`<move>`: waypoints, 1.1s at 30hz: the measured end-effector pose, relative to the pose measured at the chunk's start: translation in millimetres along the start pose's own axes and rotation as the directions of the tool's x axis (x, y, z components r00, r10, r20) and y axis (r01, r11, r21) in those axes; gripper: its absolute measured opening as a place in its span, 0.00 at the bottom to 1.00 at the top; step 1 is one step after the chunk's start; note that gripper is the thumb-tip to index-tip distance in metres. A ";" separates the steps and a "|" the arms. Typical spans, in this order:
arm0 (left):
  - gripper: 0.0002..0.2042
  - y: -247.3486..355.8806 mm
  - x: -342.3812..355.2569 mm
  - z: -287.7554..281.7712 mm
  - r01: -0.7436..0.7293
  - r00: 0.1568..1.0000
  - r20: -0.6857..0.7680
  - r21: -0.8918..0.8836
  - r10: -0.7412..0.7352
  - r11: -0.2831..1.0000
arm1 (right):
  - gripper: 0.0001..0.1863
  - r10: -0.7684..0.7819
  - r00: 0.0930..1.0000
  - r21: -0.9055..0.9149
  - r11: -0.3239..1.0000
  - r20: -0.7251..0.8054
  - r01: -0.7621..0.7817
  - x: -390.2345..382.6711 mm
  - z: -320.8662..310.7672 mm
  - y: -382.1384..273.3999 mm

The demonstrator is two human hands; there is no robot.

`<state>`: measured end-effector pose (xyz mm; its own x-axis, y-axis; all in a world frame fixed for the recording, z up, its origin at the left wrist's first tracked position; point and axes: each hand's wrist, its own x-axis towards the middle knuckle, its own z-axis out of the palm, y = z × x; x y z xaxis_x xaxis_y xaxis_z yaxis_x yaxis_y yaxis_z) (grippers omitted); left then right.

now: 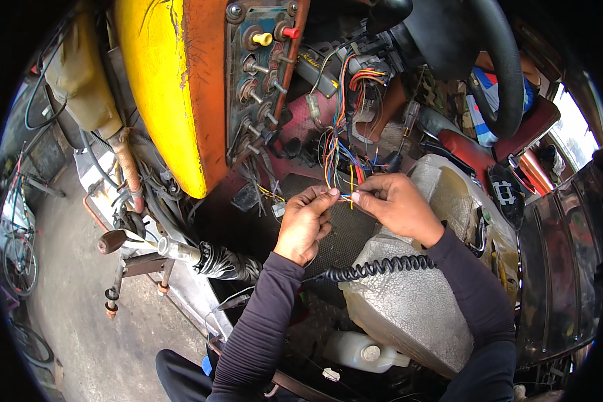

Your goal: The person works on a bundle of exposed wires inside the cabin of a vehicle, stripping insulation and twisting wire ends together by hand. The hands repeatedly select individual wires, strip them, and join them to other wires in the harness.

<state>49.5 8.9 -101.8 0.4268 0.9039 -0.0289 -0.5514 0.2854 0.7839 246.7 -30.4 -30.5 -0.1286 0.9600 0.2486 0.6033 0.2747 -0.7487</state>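
Observation:
Both my hands meet at the middle of the view, below a hanging bundle of coloured wires (pixel 333 154). My left hand (pixel 305 221) pinches thin wires between thumb and forefinger, its other fingers curled in. Close beside it, my right hand (pixel 398 204) grips the same short stretch of wires with thumb and fingertips. A blue and a white strand show between the two pinches; a yellow one hangs down just below. Exactly which wire ends each hand holds is partly hidden by the fingers. The bundle comes down from connectors (pixel 368 70) beneath the steering wheel (pixel 506 74).
A switch panel (pixel 264 67) with toggles stands beside a yellow and orange body panel (pixel 161 74). A black coiled cable (pixel 382 266) crosses a silver-covered engine hump (pixel 415 295). A whitish plastic jug (pixel 365 352) lies below. Another person's foot (pixel 365 132) shows beyond the wires.

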 end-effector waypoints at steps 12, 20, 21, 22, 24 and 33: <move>0.06 10.6 -4.4 -4.8 0.102 0.991 0.098 -0.062 -0.096 0.993 | 0.09 -0.010 0.996 0.095 0.995 0.088 0.002 -0.1 -4.5 -2.7; 0.07 16.6 -4.4 -8.7 0.175 0.982 0.066 0.041 -0.177 0.984 | 0.07 -0.643 0.692 -0.733 0.288 0.329 0.617 -12.0 -6.3 -13.2; 0.07 17.2 -5.1 -8.8 0.183 0.982 0.039 0.068 -0.186 0.981 | 0.06 -0.629 0.704 -0.744 0.286 0.330 0.604 -12.2 -5.9 -14.8; 0.07 17.5 -5.9 -8.4 0.150 0.986 0.059 0.083 -0.155 0.985 | 0.07 -0.519 0.829 -0.592 0.607 0.210 0.530 -12.3 -4.9 -16.3; 0.07 16.4 -8.6 -6.8 0.100 0.992 0.063 0.125 -0.108 0.987 | 0.11 -0.051 0.989 -0.098 0.993 0.142 0.066 -11.2 -3.1 -18.0; 0.10 11.5 -10.3 -3.4 -0.012 0.999 0.043 0.267 0.000 0.964 | 0.10 0.303 0.895 0.333 0.849 0.328 -0.410 -1.2 -15.2 -4.7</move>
<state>36.3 3.9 -94.6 0.4568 0.8896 -0.0021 -0.3452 0.1794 0.9212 255.9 -33.7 -17.9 -0.1909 0.9597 -0.2061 0.3033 -0.1421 -0.9423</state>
